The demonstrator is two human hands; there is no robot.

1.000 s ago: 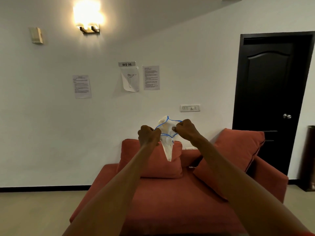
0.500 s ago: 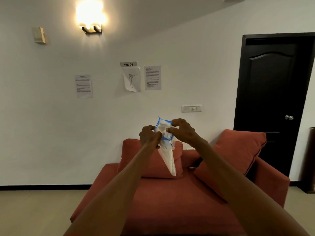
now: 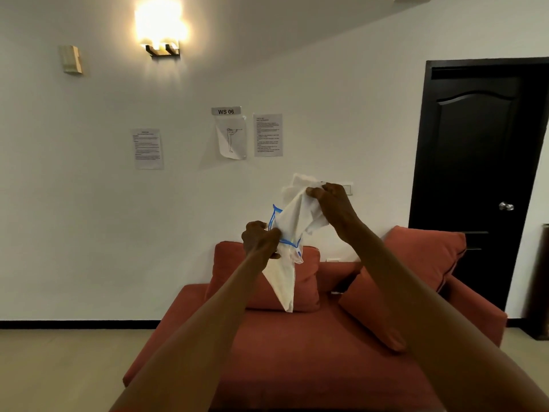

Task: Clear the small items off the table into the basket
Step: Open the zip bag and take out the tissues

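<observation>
Both arms reach out in front of the red sofa (image 3: 297, 352). The left hand (image 3: 260, 239) is closed around the blue-edged mouth of a clear plastic bag (image 3: 283, 272), whose lower part hangs to a point before the sofa's back cushion (image 3: 306, 278). The right hand (image 3: 334, 203), higher and to the right of the bag, pinches a white cloth (image 3: 297, 212) between its fingers (image 3: 315, 192); the cloth runs down into the bag's mouth. No table or basket shows from the sofa outward.
</observation>
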